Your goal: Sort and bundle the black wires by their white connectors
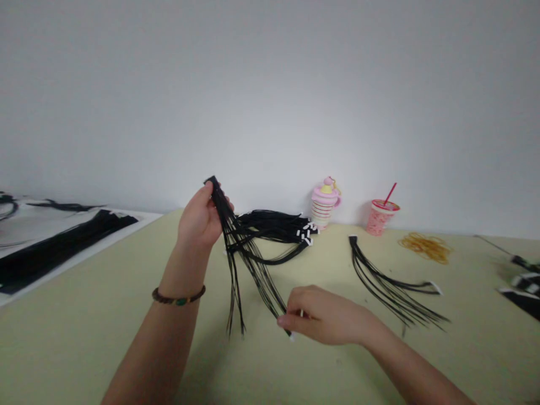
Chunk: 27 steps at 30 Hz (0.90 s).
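My left hand, with a beaded bracelet on its wrist, grips the black top end of a bundle of thin black strands and holds it raised over the table. The strands fan out and hang down to the right, some of them loose. My right hand is closed in a pinch on the lower end of one group of these strands, where a small white tip shows. Behind them lies a pile of similar black bundles with white tags at its right end.
On the pale yellow table, a pink-lidded cup and a red-patterned cup with straw stand by the wall. Another strand bundle and yellow bands lie right. Black material rests on white sheeting at left.
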Each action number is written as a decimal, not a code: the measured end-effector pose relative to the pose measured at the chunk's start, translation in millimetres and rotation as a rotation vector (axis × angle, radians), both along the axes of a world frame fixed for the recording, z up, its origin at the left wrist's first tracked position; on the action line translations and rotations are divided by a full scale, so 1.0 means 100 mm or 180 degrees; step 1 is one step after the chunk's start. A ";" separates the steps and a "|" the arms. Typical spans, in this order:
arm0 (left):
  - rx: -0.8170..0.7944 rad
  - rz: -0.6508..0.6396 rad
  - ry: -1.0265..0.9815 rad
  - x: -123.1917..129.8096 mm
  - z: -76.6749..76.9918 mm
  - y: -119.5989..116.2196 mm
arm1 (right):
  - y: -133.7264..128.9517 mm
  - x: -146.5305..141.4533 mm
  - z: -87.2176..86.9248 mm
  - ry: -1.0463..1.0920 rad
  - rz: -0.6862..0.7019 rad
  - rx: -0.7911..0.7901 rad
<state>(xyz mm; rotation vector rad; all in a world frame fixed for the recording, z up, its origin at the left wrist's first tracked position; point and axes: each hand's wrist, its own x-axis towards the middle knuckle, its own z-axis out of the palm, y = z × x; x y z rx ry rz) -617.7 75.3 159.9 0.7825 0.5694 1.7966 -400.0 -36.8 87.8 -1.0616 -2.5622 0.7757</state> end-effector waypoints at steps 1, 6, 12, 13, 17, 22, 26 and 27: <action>-0.0019 -0.0230 -0.0226 0.01 0.02 -0.02 | 0.03 0.02 0.01 0.0053 -0.0057 0.0052; 0.0280 -0.0915 -0.1035 0.12 0.09 -0.12 | 0.13 0.06 -0.07 0.0940 -0.0241 -0.0981; 0.0413 -0.1124 -0.1247 0.36 0.13 -0.22 | 0.10 0.00 0.00 0.1673 0.0154 -0.1643; 0.0480 -0.1193 -0.1260 0.42 0.15 -0.23 | 0.09 0.01 0.05 0.1802 0.0136 -0.1543; 0.0733 -0.1492 -0.1227 0.72 0.23 -0.23 | 0.12 0.11 0.18 0.2416 -0.0197 -0.1231; 0.0856 -0.1417 -0.0926 0.96 0.22 -0.19 | 0.22 0.35 0.26 0.2545 -0.0771 -0.0445; 0.0742 -0.0853 -0.0487 0.99 0.09 -0.04 | 0.28 0.57 0.38 0.3445 -0.1095 -0.0358; 0.0738 -0.0712 -0.0326 1.00 0.05 0.00 | 0.30 0.62 0.40 0.3716 -0.1170 -0.0361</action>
